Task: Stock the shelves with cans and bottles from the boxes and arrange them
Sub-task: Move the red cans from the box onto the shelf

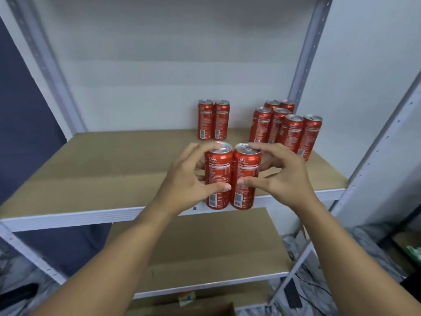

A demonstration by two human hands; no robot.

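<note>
Two tall red cola cans stand side by side at the front edge of the brown shelf board (118,169). My left hand (189,179) grips the left can (218,169), thumb across its front and fingers round its far side. My right hand (282,176) grips the right can (247,172) the same way. The two cans touch each other. Further back, a pair of red cans (213,120) stands near the wall. A cluster of several red cans (287,128) fills the back right corner.
Grey metal uprights (303,71) frame the shelf unit against a white wall. A lower brown shelf (205,252) sits beneath. A cardboard box edge (205,310) shows at the bottom. Cables and clutter (314,290) lie on the floor at right.
</note>
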